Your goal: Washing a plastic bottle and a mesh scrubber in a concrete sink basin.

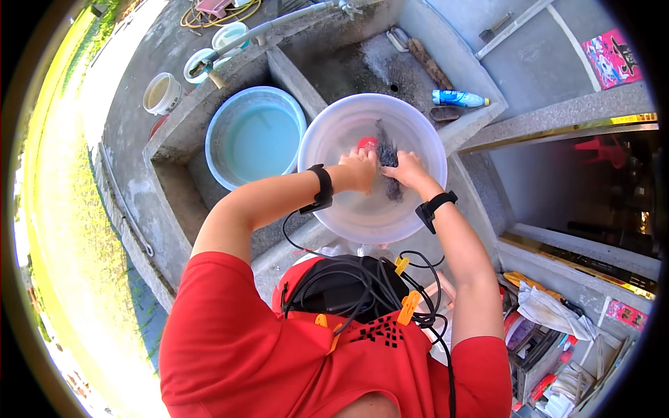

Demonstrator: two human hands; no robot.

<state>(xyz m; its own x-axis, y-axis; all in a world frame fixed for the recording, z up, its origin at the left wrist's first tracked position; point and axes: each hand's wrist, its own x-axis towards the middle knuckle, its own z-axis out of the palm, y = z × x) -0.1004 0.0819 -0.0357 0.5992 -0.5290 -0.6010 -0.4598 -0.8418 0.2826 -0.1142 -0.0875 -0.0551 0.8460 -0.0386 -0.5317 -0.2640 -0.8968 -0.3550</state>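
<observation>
A wide translucent white plastic basin (315,195) holds water. In it lies a dark grey, wet, soft-looking cloth (387,155), partly hidden by my fingers. My left hand (359,169) has curled fingers at the cloth's left side, and my right hand (406,169) grips it from the right. The two hands are close together, low in the basin. A small red piece (367,143) shows just beyond my left fingertips; whether it belongs to the cloth I cannot tell. Each wrist wears a black band.
Left of the basin, a blue tub (209,150) of bluish water stands in a concrete sink (167,181). Beyond, another sink section has a blue bottle (456,98) and a brush (444,113) on its edge. A pipe (279,28) and white buckets (162,94) lie far left. Cables hang at my chest.
</observation>
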